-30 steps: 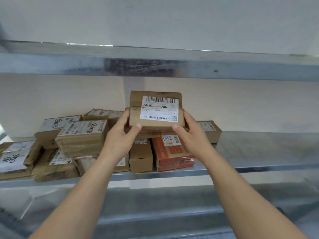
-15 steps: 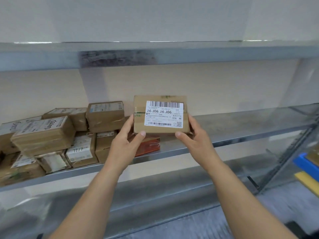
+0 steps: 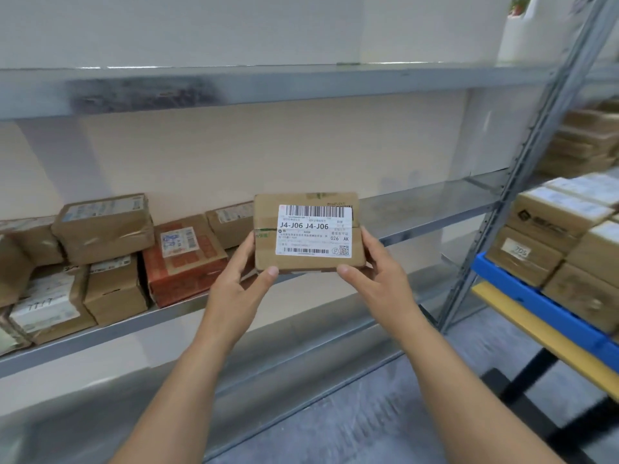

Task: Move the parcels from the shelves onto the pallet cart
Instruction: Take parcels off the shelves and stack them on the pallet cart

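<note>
parcel point(image 3: 306, 232) with J4-J06 label up in air, in front of shelf point(image 3: 425, 222), not touching it. left hand point(image 3: 239, 286) grip curled round left edge, right hand point(image 3: 378, 279) same on right edge, thumbs at bottom. other parcels point(image 3: 104, 226) piled on shelf, left side. pallet cart point(image 3: 536, 298) off right, boxes stacked on it.

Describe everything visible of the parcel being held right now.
The parcel is a small brown cardboard box, taped around, with green print on the tape. A white label covers most of its facing side, reading J4-J06 J4-J06 and 026 AK, with barcodes and a QR code. It is held upright in the air in front of the shelf. The left hand grips its left edge, the right hand its right edge, thumbs on the lower front.
</note>
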Demonstrator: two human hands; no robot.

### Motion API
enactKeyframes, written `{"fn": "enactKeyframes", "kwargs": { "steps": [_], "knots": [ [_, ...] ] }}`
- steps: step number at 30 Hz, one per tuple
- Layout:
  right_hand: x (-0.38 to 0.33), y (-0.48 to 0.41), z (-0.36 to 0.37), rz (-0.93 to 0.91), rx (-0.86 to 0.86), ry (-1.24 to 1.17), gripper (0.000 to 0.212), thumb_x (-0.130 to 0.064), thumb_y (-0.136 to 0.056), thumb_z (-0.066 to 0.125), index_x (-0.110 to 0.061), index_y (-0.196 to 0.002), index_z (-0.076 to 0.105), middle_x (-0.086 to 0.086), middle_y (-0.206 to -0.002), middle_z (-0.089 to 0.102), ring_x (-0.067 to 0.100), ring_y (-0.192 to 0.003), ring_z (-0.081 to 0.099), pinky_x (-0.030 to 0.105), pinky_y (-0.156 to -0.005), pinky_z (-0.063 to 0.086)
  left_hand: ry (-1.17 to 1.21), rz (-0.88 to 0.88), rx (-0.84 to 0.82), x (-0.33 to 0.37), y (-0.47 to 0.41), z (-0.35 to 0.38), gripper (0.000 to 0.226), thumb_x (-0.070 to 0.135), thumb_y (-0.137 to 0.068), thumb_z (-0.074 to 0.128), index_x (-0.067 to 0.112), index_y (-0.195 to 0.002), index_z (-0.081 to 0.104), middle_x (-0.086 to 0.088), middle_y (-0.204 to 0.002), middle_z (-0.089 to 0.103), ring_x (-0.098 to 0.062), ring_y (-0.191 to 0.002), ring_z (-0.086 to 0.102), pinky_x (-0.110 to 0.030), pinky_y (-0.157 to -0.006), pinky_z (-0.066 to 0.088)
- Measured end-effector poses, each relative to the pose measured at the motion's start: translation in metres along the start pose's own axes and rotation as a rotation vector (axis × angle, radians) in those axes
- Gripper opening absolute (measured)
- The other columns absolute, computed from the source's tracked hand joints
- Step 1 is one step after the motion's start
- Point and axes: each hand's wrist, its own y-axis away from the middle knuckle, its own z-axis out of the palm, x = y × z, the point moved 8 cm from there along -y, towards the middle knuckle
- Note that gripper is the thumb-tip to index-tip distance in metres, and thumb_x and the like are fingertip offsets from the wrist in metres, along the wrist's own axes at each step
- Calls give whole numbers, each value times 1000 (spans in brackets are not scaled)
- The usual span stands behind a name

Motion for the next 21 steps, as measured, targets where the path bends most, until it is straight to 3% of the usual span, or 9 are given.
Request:
{"fn": "enactKeyframes", "kwargs": {
  "steps": [3,8,10,15,21],
  "knots": [
    [10,7,-22,26,35,-9,62,-12,-87,67,-59,-119,42,-32,-116,60,0,-114,58,33,-103,46,16,-1,-46,0,-2,23,62,18,-89,63,39,-142,38,23,-139,46,6,-129,40,-32,-112,33],
    [25,13,-53,57,100,-11,62,-11,-88,65,-53,-126,43,-22,-124,61,2,-116,57,36,-103,47,34,0,-132,-2,-14,60,63,19,-89,64,39,-142,37,23,-139,47,4,-128,42,-39,-112,33],
    [32,13,-65,74,131,-2,61,-9,-88,65,-50,-128,42,-22,-123,60,0,-115,56,32,-103,47,34,-8,-175,-5,-21,76,64,22,-88,64,41,-143,36,25,-138,47,4,-128,43,-39,-112,33],
    [47,9,-101,113,241,34,65,-7,-88,65,-60,-116,40,-36,-114,60,-2,-114,57,25,-100,47,78,-7,-284,-5,-48,124,64,22,-89,64,41,-143,36,23,-137,49,3,-127,44,-36,-112,33],
    [69,-2,-155,178,378,58,66,-16,-87,68,-51,-134,37,-21,-129,56,2,-121,53,38,-105,45,167,14,-414,8,-80,190,62,19,-90,63,41,-142,38,24,-131,54,8,-121,48,-19,-103,37]
  ]
}}
